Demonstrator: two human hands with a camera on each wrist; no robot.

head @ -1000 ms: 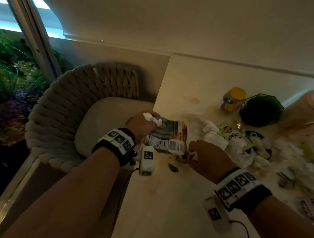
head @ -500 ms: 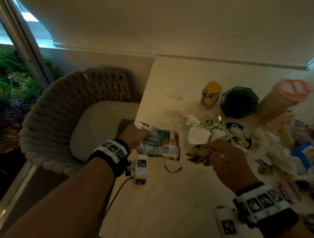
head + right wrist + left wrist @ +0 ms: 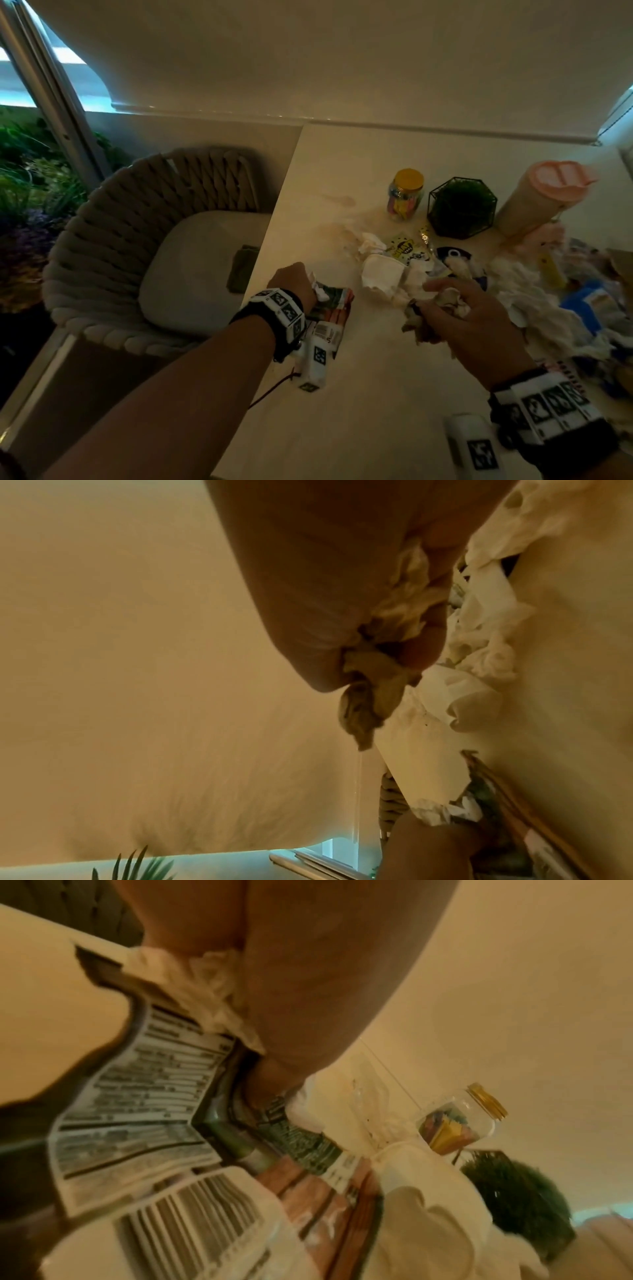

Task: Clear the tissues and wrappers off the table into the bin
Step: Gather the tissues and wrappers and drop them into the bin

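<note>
Left hand [image 3: 294,285]: grips a crumpled printed snack wrapper [image 3: 330,310] and a white tissue scrap [image 3: 202,988].
Right hand [image 3: 474,320]: fingers curled round a stained, seemingly damp tissue wad [image 3: 430,313], beside the wrapper.

A second ago the right hand [image 3: 476,322] lay low on the pale table [image 3: 359,411] beside the printed snack wrapper [image 3: 330,308], gathering scraps. It has since lifted clear and moved right, fingers [image 3: 419,653] now curled round a crumpled brownish-white tissue wad [image 3: 435,313] held above the table. The thin curled scrap seen on the table half a second ago is gone from view.
</note>
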